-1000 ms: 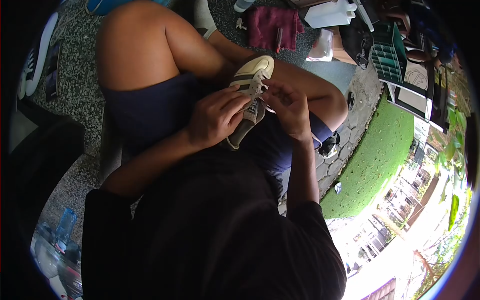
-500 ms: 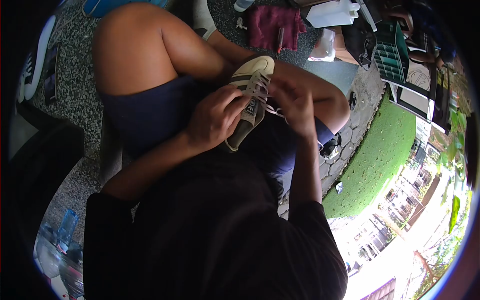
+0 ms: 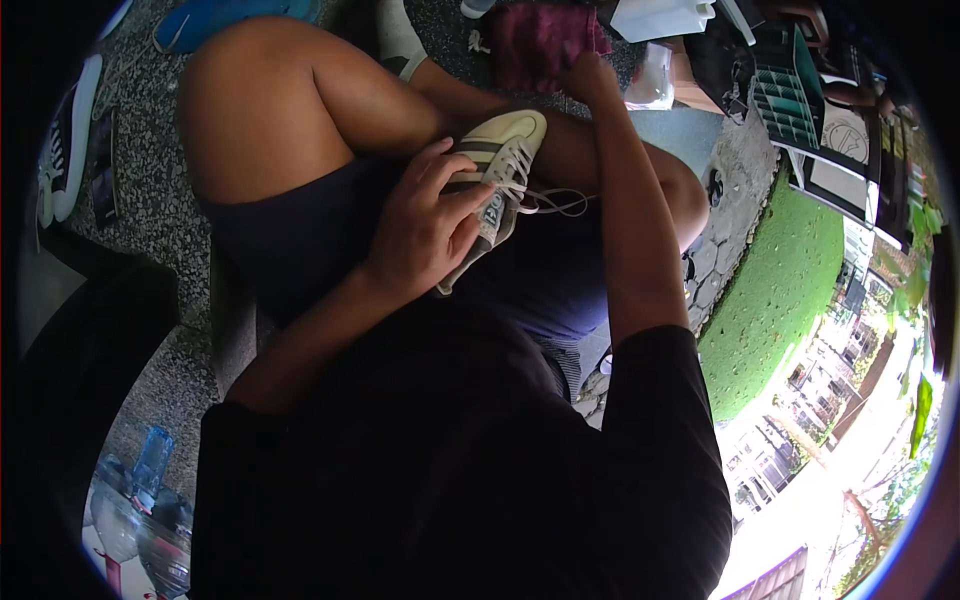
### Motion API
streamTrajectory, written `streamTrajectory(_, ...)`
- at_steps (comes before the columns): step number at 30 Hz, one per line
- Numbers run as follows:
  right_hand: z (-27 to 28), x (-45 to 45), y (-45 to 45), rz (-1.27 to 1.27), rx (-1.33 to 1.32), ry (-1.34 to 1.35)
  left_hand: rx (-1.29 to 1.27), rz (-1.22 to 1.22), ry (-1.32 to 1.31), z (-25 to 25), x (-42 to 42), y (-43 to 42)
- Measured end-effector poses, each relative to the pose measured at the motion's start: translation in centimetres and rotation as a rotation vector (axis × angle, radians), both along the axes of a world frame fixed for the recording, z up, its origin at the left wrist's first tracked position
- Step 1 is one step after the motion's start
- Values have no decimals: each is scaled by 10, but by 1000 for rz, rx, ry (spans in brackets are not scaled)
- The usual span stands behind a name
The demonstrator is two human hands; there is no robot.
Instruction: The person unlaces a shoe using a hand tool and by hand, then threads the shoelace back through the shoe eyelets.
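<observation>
A cream sneaker (image 3: 487, 160) with dark stripes and white laces lies across my crossed legs, its toe pointing away from me. My left hand (image 3: 420, 230) holds its side, with fingers spread over the upper and the laces. The loose lace ends (image 3: 560, 203) hang in a loop to the right of the shoe. Farther out, my right hand (image 3: 590, 78) reaches to the near edge of a maroon cloth (image 3: 535, 45) on the speckled floor. Its fingers are hidden behind the back of the hand, so I cannot see whether it grips anything.
A white plastic jug (image 3: 660, 18), a clear plastic bag (image 3: 655, 78) and a green crate (image 3: 785, 90) stand at the upper right. Another dark shoe (image 3: 75, 140) is at the far left. Plastic bottles (image 3: 152, 465) sit at the lower left.
My right hand has let go of the laces and moved up to the cloth, covering the thin tool seen there earlier. My left hand has shifted from the laces onto the shoe's side.
</observation>
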State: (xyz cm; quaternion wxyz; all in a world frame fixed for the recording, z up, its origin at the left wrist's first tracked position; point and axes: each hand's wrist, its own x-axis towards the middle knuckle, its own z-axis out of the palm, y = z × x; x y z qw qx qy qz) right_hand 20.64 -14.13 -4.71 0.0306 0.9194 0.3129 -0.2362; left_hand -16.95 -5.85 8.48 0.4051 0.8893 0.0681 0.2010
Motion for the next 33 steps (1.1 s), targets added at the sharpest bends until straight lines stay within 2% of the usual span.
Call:
streamTrajectory(2, 43, -14, -5, -62, 274, -175, -96, 37, 44, -1, -2, -8)
streamTrajectory(4, 82, -38, -22, -269, 854, 242, -96, 23, 59, -3, -4, -7)
streamTrajectory(6, 136, -97, -42, -287, 1185, 456, -89, 6, 74, -5, -4, -6)
streamTrajectory(8, 162, -153, -69, -306, 1268, 485, -102, 8, 48, -9, -3, -4)
streamTrajectory(10, 173, -195, -93, -384, 1287, 657, -110, 8, 47, -10, -1, -3)
streamTrajectory(13, 166, -234, -95, -533, 1366, 585, -83, -6, 34, -9, -1, -3)
streamTrajectory(17, 149, -245, -92, -587, 1461, 638, -5, -23, 13, -8, -1, -5)
streamTrajectory(28, 150, -243, -92, -522, 1360, 670, 30, -33, 22, -11, -2, -7)
streamTrajectory(31, 151, -245, -90, -561, 1460, 626, 21, -25, 30, -8, -1, -7)
streamTrajectory(33, 151, -244, -91, -550, 1422, 647, 2, -17, 45, -7, -2, -7)
